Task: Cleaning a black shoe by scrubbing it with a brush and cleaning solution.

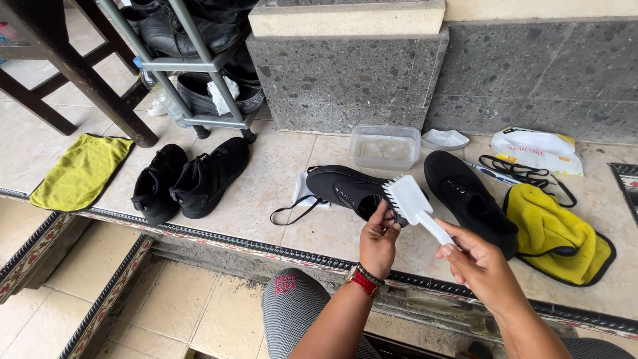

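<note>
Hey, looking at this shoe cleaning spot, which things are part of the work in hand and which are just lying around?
In use:
white brush, held by right hand, left hand touching its head
two unlaced black shoes
water tub
loose laces

Lying about:
black boots
shoe rack
flat yellow cloth
tissue pack

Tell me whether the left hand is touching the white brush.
Touching. The head view shows the left hand's fingertips on the white brush's head, while the right hand holds its handle.
</note>
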